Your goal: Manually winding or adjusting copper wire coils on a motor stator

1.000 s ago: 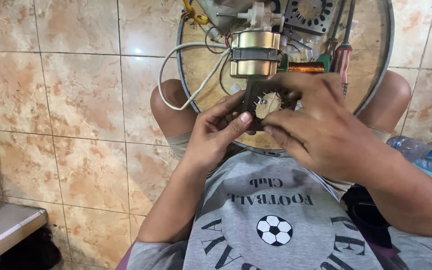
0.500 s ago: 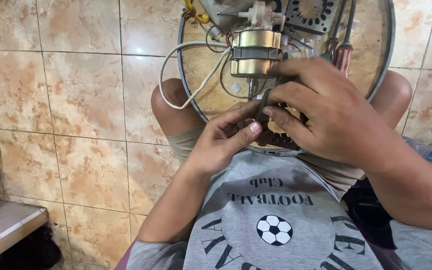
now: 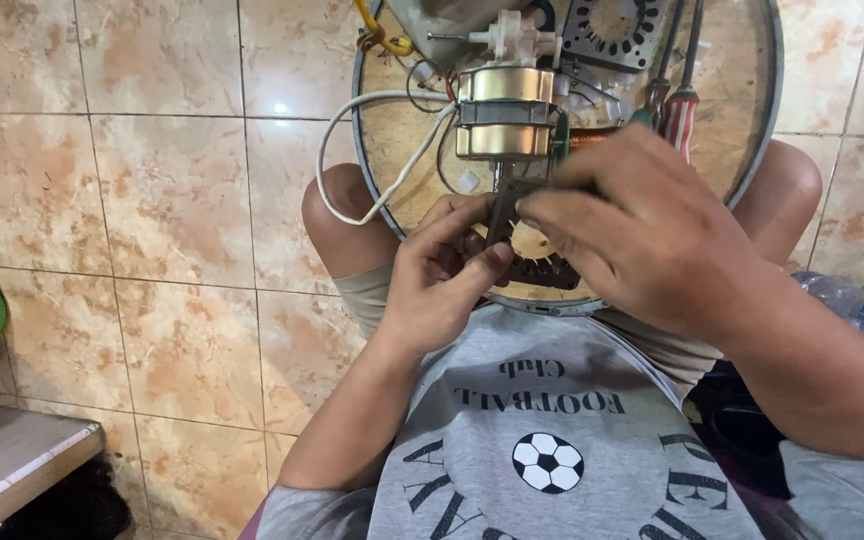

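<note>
Left hand and right hand pinch the dark motor part between them.

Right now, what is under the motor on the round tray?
The motor lies on the tray's wooden board, with white wires beside it. Its shaft runs down to a dark part held by the left hand. The right hand covers the rest.

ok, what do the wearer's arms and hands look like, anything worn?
Both hands, left and right, are bare: no gloves, rings or watch visible. Forearms are bare too. The only clothing in view is a grey printed T-shirt with a football graphic.
</note>
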